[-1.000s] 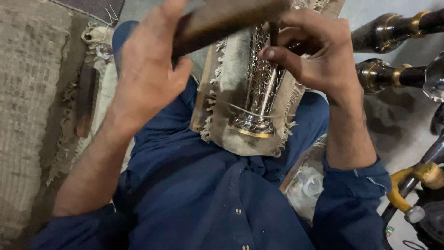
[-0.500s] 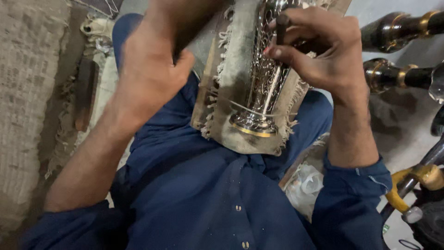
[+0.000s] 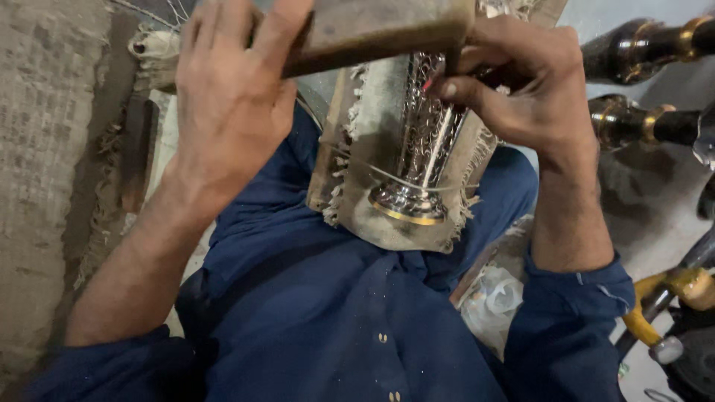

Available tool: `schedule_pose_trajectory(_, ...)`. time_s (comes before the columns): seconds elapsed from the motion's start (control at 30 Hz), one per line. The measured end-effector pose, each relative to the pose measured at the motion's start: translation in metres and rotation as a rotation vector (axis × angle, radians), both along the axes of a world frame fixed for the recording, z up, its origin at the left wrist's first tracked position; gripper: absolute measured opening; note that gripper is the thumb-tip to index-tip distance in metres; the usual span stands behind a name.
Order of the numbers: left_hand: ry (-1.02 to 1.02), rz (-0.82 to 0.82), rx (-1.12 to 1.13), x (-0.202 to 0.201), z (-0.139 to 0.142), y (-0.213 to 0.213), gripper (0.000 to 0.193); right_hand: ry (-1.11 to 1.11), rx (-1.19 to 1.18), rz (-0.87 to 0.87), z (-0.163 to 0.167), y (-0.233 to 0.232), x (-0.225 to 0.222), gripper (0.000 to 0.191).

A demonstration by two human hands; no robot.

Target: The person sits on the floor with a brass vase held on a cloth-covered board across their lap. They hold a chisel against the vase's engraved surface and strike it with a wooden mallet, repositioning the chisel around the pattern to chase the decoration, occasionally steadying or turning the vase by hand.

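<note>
A worker in a blue shirt (image 3: 328, 320) chases a pattern into a silver embossed metal vessel (image 3: 417, 160), which lies on a frayed burlap pad (image 3: 372, 126) propped across the lap. The left hand (image 3: 231, 97) is clamped around a wooden mallet block (image 3: 372, 30) raised over the piece; the right hand (image 3: 529, 89) is pinched shut on a thin punch whose tip, largely hidden by the fingers, sits against the vessel's patterned side. The risk looks plain: a blow landing off the punch would likely catch the fingertips (image 3: 447, 89) just beside it, or dent the relief. The vessel rests loose on the pad, so a skewed strike could roll it. Dark turned metal stems (image 3: 640, 45) lie near the right.
</note>
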State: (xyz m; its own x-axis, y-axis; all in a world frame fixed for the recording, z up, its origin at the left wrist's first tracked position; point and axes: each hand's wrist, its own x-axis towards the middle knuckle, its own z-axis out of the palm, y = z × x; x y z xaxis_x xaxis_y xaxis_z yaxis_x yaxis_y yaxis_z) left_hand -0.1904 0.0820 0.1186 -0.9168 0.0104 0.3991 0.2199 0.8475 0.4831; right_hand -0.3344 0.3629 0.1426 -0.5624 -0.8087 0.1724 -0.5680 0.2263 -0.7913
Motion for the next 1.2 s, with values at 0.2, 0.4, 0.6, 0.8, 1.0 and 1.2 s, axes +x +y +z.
schedule_pose_trajectory(0.2, -0.002, 0.014, -0.083, 0.0, -0.006, -0.004, 0.063, -0.043, -0.075, 0.074, -0.005, 0.005, -0.003, 0.03)
schedule_pose_trajectory(0.4, 0.016, 0.033, 0.068, -0.003, -0.011, -0.003, 0.058, 0.002, -0.038, 0.052, -0.003, 0.001, -0.004, 0.034)
schedule_pose_trajectory(0.6, -0.027, -0.02, 0.265, -0.004, -0.005, -0.002, 0.067, -0.009, -0.038, 0.055, -0.004, 0.001, -0.005, 0.033)
schedule_pose_trajectory(0.8, -0.06, -0.027, 0.204, -0.006, -0.004, -0.004, 0.068, -0.045, -0.037, 0.029, -0.004, 0.002, -0.004, 0.031)
schedule_pose_trajectory(1.0, -0.014, -0.06, 0.253, -0.01, 0.0, -0.004, 0.071, -0.085, -0.113, 0.087, -0.008, 0.002, -0.005, 0.028)
schedule_pose_trajectory(1.2, 0.007, 0.031, -0.212, -0.013, 0.006, -0.004, 0.08, -0.112, -0.081, 0.019, -0.012, 0.007, -0.003, 0.031)
